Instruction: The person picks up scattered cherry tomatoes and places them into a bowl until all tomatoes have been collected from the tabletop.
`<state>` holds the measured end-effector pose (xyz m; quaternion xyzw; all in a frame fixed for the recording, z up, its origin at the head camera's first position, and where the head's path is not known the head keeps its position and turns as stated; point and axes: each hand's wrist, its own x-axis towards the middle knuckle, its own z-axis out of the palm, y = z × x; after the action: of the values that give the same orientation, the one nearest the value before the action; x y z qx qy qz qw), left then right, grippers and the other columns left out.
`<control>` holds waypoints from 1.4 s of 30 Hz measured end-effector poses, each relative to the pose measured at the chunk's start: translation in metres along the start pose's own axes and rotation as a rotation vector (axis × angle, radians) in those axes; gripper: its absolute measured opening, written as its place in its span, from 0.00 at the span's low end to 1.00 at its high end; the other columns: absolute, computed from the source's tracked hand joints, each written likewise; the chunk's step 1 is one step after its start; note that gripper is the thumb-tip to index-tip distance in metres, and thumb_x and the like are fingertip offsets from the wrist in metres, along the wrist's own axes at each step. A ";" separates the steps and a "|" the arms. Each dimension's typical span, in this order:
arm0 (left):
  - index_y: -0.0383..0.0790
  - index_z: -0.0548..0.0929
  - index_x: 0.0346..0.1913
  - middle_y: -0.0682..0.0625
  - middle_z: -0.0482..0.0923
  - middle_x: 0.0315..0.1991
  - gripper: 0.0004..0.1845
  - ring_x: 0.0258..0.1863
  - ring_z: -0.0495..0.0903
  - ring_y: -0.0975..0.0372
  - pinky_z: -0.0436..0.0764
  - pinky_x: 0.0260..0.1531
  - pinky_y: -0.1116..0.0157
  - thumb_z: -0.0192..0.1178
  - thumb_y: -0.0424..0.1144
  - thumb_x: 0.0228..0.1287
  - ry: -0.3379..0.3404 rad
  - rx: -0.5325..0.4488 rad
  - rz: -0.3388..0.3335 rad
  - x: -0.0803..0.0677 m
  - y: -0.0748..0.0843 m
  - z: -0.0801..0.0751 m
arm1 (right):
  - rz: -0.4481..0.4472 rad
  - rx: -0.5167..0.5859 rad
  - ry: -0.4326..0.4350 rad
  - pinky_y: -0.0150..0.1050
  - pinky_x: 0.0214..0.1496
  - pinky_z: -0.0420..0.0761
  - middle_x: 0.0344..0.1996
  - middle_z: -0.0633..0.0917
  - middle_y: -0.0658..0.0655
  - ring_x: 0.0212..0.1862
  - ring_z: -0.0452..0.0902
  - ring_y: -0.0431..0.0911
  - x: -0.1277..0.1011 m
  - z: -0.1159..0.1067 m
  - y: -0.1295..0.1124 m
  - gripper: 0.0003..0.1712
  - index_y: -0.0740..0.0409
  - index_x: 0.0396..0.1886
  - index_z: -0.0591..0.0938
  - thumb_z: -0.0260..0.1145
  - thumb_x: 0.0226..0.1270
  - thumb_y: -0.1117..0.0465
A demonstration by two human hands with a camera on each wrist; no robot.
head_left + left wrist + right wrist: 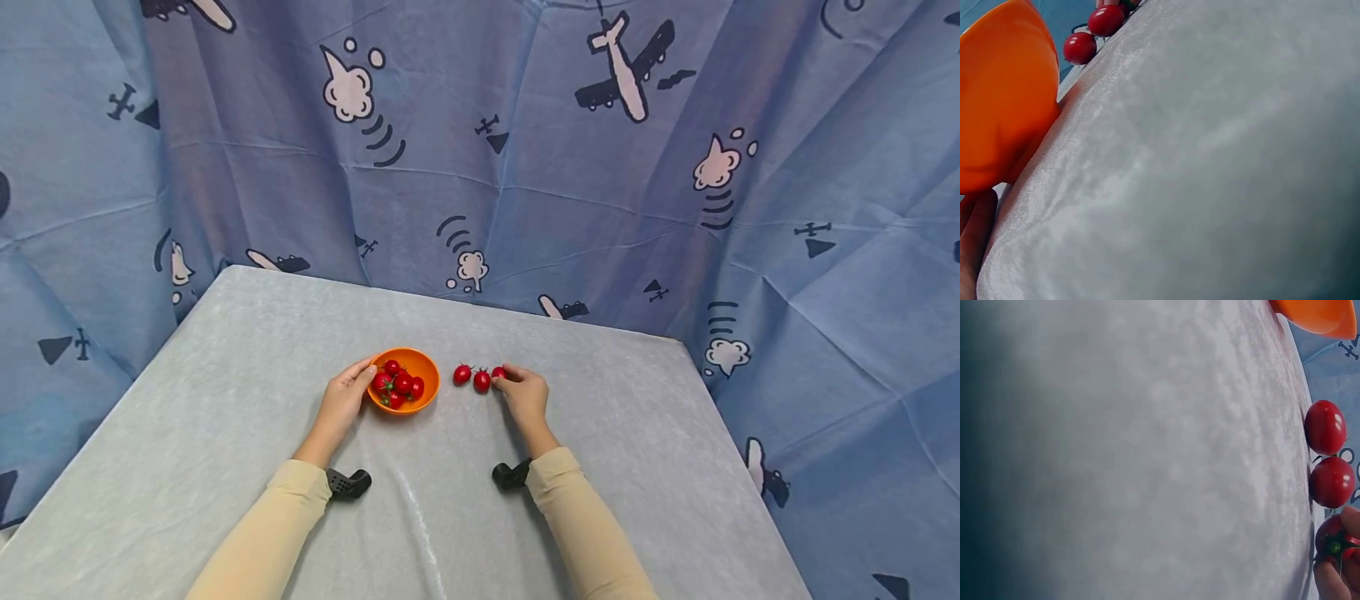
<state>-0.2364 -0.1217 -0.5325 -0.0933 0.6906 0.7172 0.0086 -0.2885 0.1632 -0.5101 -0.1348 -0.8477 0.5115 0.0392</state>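
- The left hand [343,402] rests on the worktop [225,367] against the near-left side of the orange bowl [422,367]; its grip is loose, the fingers curved along the bowl's wall and the thumb up by the rim.
- The bowl holds a small heap of cherry tomatoes [397,385], some with green stems showing.
- The right hand [525,393] lies to the right of the bowl, its fingertips closed in a pinch on a third cherry tomato [498,372].
- In the right wrist view that pinched tomato [1335,540] sits between finger and thumb, green stem facing the camera; whether it is lifted off the cloth is hard to tell.
- Two loose tomatoes stand on the worktop between bowl and right hand: the left one [462,374] and the middle one [482,381], just beside each other and close to the pinched one.
- A blue cloth [525,167] printed with aeroplanes and clouds hangs behind the worktop.
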 end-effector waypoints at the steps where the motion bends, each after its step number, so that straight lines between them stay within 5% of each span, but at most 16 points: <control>1: 0.39 0.72 0.70 0.45 0.69 0.72 0.25 0.75 0.62 0.58 0.64 0.75 0.59 0.51 0.47 0.77 -0.002 0.001 0.002 0.000 0.000 0.000 | 0.003 0.002 0.002 0.47 0.57 0.84 0.55 0.85 0.64 0.61 0.78 0.54 0.000 0.000 0.000 0.21 0.62 0.54 0.85 0.73 0.60 0.63; 24: 0.37 0.73 0.69 0.42 0.69 0.72 0.26 0.76 0.62 0.56 0.63 0.75 0.56 0.52 0.47 0.76 0.008 0.004 0.017 0.000 0.000 0.000 | -0.068 0.076 -0.031 0.49 0.62 0.82 0.53 0.87 0.62 0.60 0.80 0.53 -0.016 0.001 -0.029 0.20 0.61 0.52 0.87 0.74 0.59 0.62; 42: 0.37 0.73 0.69 0.42 0.69 0.72 0.25 0.76 0.62 0.56 0.63 0.75 0.57 0.52 0.46 0.77 0.006 -0.005 0.021 0.002 -0.001 -0.001 | -0.095 0.065 -0.034 0.45 0.54 0.85 0.49 0.88 0.62 0.56 0.82 0.52 -0.025 0.007 -0.040 0.19 0.61 0.48 0.89 0.77 0.55 0.62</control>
<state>-0.2376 -0.1225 -0.5339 -0.0879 0.6897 0.7188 -0.0012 -0.2734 0.1328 -0.4764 -0.0842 -0.8367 0.5386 0.0532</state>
